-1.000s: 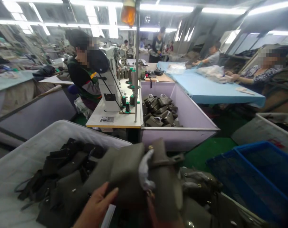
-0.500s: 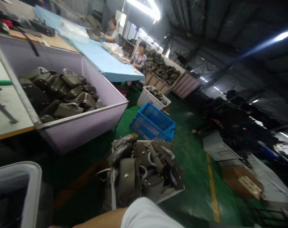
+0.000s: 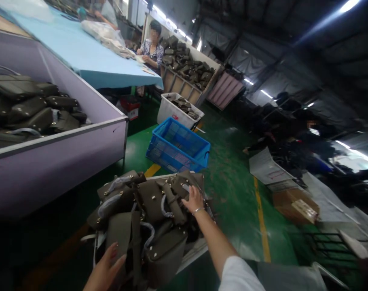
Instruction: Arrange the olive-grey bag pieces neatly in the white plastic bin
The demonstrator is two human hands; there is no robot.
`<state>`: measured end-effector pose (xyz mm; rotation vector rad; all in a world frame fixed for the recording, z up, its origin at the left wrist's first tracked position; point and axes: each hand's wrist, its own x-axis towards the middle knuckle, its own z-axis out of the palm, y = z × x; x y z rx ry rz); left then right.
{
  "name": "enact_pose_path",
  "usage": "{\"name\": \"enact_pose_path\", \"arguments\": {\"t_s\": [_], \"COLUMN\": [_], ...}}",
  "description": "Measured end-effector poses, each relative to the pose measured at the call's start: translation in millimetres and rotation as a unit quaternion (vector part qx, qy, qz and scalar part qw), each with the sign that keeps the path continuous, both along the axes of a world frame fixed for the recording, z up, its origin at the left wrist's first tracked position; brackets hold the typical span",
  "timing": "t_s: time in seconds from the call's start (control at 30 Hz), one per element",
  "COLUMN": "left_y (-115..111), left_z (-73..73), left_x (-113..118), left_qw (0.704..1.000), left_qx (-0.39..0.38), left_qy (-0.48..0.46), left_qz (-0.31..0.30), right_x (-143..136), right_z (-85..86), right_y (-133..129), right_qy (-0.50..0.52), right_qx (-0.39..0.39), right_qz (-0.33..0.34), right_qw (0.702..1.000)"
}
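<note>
Olive-brown handbags [image 3: 150, 198] with plastic-wrapped handles lie piled in a pale bin [image 3: 196, 250] in front of me. My right hand [image 3: 194, 200] is over the far right of the pile, at a handbag [image 3: 184, 182] and its wrapped handle. Its thumb and fingers are apart, and no bag is lifted. My left hand [image 3: 105, 264] is low at the near left, beside a flap-front handbag [image 3: 119, 230]. The thumb stands away from the fingers there, with nothing seen between them.
A blue crate [image 3: 178, 151] stands just beyond the bin, with a white bin [image 3: 164, 111] of pieces behind it. At left is a lilac-walled container [image 3: 65, 165] of bags. A person [image 3: 152, 50] sits at the blue table [image 3: 111, 76]. An open cardboard box [image 3: 282, 204] lies at right.
Both hands have come into view over the piled handbags; before, only a forearm and white sleeve showed. My view has turned right and come closer, so the bin sits further left.
</note>
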<state>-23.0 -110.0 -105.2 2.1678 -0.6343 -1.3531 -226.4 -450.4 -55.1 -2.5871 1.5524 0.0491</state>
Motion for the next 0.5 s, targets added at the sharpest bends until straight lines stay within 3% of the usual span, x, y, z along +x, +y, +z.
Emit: {"name": "enact_pose_path", "arguments": {"t_s": [0.1,0.2,0.33,0.5], "left_y": [-50,-77,-85,-87], "left_z": [-8.8,-12.8,-11.4,-22.3], "left_x": [-33,-59,-79,-83], "left_qw": [0.999,1.0,0.999,0.999], "left_qx": [0.03,0.023,0.017,0.035], "left_qy": [0.015,0.004,-0.022,-0.024], "left_qz": [-0.007,0.007,0.028,0.005], "right_x": [-20,-33,-40,-20], "right_z": [-27.8,-49.2,-55.0,-46.8], "right_y": [-34,-29,-9,12], "right_qy": [0.038,0.048,0.039,0.047], "right_qx": [0.051,0.049,-0.034,-0.041], "right_qz": [0.031,0.078,0.158,0.122], "right_qw": [0.997,0.995,0.986,0.991]}}
